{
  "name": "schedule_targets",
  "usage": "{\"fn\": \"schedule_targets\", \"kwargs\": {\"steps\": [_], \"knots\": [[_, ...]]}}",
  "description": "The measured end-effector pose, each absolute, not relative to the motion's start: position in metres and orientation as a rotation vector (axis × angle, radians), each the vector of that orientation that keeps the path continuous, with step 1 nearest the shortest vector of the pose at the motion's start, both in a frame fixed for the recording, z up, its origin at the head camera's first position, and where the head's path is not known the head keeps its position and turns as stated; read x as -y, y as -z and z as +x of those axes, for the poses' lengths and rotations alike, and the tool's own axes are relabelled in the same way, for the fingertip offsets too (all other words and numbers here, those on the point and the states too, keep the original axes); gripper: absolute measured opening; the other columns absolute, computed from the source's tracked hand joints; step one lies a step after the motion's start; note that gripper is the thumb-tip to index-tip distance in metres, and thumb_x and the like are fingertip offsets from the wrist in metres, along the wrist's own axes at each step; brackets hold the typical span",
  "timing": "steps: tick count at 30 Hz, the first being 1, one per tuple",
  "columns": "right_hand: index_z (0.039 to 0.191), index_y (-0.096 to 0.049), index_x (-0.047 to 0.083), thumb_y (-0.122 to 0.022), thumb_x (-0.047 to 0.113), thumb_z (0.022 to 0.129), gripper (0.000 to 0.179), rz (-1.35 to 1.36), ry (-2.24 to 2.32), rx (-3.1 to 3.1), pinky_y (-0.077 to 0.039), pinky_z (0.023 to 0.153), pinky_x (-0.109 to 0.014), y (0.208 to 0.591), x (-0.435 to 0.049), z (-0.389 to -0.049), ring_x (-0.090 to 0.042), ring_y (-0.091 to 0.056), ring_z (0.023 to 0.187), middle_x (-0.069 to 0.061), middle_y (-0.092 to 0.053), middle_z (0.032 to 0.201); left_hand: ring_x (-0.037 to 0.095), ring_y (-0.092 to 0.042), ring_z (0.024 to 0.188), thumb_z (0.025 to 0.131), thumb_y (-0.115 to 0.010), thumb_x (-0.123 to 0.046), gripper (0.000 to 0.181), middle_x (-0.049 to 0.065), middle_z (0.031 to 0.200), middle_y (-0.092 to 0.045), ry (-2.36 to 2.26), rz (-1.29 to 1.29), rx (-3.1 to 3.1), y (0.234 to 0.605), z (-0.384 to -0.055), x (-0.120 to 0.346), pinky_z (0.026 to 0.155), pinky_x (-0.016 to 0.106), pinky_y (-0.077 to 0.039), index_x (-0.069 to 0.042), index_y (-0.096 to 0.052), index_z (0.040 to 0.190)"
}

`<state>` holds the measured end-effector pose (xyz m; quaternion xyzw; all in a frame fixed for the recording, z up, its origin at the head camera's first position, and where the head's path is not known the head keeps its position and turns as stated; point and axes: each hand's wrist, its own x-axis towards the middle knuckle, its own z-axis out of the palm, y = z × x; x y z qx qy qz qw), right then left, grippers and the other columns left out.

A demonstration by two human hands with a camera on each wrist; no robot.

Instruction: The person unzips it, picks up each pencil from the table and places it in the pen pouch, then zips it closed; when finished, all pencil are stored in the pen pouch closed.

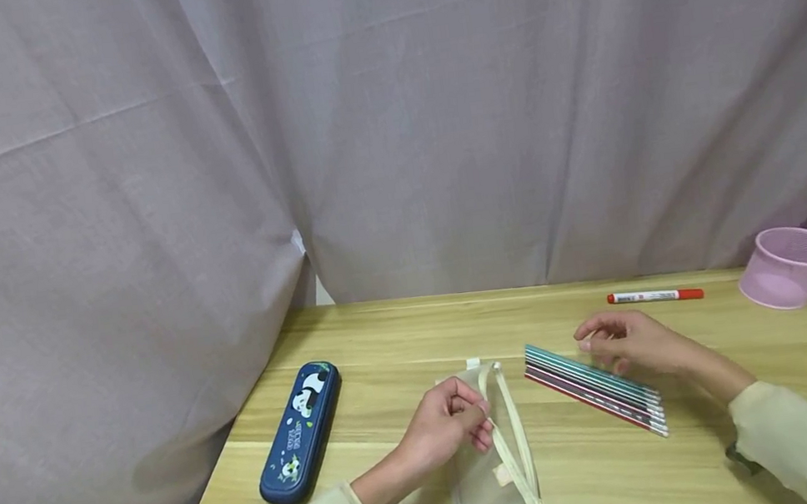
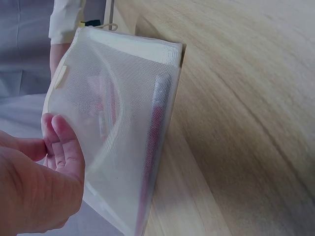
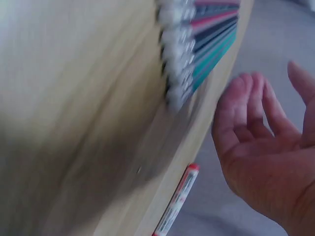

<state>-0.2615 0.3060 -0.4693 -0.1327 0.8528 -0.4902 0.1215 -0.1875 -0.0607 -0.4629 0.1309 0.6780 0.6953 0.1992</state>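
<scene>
A cream mesh zip pouch (image 1: 478,487) lies at the front of the table with its zipper side parted. My left hand (image 1: 432,425) pinches the pouch's zipper edge between thumb and fingers. In the left wrist view, reddish shapes show through the pouch's mesh (image 2: 118,147). To the right of the pouch, a row of several pencils (image 1: 594,388), green, dark and red with white ends, lies side by side. My right hand (image 1: 637,341) is over the far side of the row, fingers loosely bent and nothing held; in the right wrist view it is apart from the pencils (image 3: 211,44).
A navy pencil case with pandas (image 1: 300,433) lies at the left. Behind the right hand is a red-and-white marker (image 1: 654,296), and a pink mesh basket (image 1: 784,272) stands at the far right corner. Grey cloth (image 1: 422,157) hangs along the table's back edge.
</scene>
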Motion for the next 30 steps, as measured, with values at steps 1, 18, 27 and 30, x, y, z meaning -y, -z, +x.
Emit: {"fn": "schedule_targets", "kwargs": {"steps": [1, 18, 27, 30], "knots": [[0.133, -0.061, -0.003, -0.070, 0.024, 0.103, 0.042, -0.399, 1.407, -2.469, -0.064, 0.065, -0.036, 0.472, -0.310, -0.266, -0.018, -0.066, 0.082, -0.016, -0.067, 0.101, 0.014, -0.070, 0.067, 0.101, -0.064, -0.003, 0.008, 0.007, 0.081, -0.070, -1.945, 0.364, -1.896, 0.463, -0.188, 0.061, 0.065, 0.024, -0.064, 0.001, -0.060, 0.106], [0.132, -0.064, -0.007, -0.068, 0.004, 0.100, 0.035, -0.648, 1.325, -2.189, -0.051, 0.055, -0.021, 0.486, -0.333, -0.290, -0.008, -0.057, 0.070, -0.008, -0.067, 0.093, 0.014, -0.070, 0.067, 0.100, -0.066, -0.003, 0.012, 0.007, 0.081, -0.070, -1.932, 0.352, -1.889, 0.463, -0.187, 0.058, 0.066, 0.024, -0.065, 0.003, -0.060, 0.108], [0.129, -0.070, -0.003, -0.072, 0.008, 0.098, 0.033, -0.578, 1.296, -2.244, -0.054, 0.059, -0.023, 0.486, -0.328, -0.285, -0.010, -0.059, 0.073, -0.015, -0.069, 0.096, 0.014, -0.070, 0.068, 0.100, -0.064, -0.002, 0.011, 0.006, 0.081, -0.070, -1.901, 0.349, -1.884, 0.463, -0.188, 0.058, 0.067, 0.024, -0.065, 0.002, -0.059, 0.108], [0.129, -0.070, -0.003, -0.073, 0.008, 0.097, 0.034, -0.560, 1.279, -2.267, -0.054, 0.058, -0.023, 0.485, -0.327, -0.285, -0.009, -0.058, 0.073, -0.014, -0.068, 0.096, 0.014, -0.070, 0.068, 0.100, -0.064, -0.002, 0.011, 0.006, 0.080, -0.070, -1.904, 0.350, -1.883, 0.462, -0.187, 0.057, 0.066, 0.024, -0.064, 0.004, -0.059, 0.108]]}}
